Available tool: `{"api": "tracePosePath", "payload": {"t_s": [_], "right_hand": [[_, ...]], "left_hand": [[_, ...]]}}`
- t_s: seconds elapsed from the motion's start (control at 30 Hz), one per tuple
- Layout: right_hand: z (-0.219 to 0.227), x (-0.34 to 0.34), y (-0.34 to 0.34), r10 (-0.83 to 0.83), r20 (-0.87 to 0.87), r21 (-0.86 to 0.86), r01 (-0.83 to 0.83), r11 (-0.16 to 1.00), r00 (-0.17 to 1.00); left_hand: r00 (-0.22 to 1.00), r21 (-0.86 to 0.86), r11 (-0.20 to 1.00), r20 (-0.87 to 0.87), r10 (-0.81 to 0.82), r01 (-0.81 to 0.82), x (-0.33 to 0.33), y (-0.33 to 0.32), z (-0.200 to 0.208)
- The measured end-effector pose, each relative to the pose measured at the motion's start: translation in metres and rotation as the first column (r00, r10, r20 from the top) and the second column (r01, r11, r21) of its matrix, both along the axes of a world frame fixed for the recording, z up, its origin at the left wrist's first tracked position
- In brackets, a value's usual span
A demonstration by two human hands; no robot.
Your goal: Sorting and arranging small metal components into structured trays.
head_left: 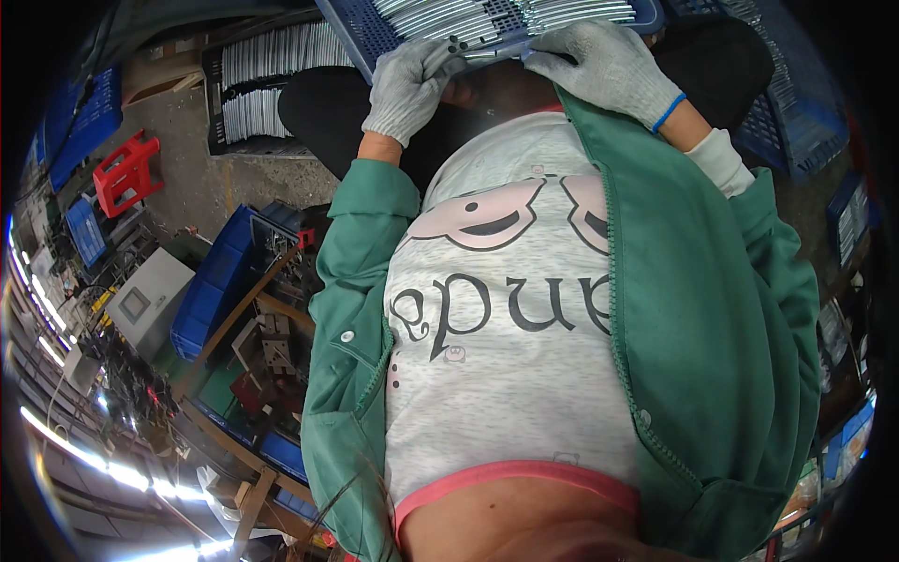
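A blue plastic crate (348,37) stands at the top of the head view, with rows of shiny metal rods (433,19) in it. My left hand (409,86), in a grey-white knit glove, is closed around several metal tubes (456,45) whose dark ends stick out past the fingers, beside the crate's near side. My right hand (607,70), in a matching glove with a blue cuff edge, lies over the crate's near rim. Its fingers are bent and pressed together, pointing toward my left hand. What lies under those fingers is hidden.
Left of the crate, a black tray (213,112) on the floor holds more stacked rods. A red stool (128,174), a blue bin (213,281) and a pale box with a screen (148,295) stand farther left. Another blue crate (805,131) is on the right.
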State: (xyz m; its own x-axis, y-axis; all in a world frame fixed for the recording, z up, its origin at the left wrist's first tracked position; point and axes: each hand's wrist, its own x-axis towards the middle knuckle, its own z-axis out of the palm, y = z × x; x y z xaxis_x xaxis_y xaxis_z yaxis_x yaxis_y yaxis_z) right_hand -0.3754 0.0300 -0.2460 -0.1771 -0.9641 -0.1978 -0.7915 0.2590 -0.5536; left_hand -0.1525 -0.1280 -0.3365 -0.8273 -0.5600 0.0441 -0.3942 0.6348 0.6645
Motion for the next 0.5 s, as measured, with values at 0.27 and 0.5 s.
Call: {"api": "tracePosePath", "payload": {"t_s": [0.27,0.5], "right_hand": [[-0.003,0.000,-0.004,0.027,-0.084,0.000,-0.028,1.000,0.996],[0.006,0.005,-0.007,0.052,-0.066,0.108,-0.045,0.993,0.996]], "left_hand": [[0.999,-0.110,0.994,-0.038,-0.029,0.025,0.000,0.010,0.005],[0.994,-0.184,0.983,-0.105,0.003,-0.023,-0.002,0.019,0.014]]}}
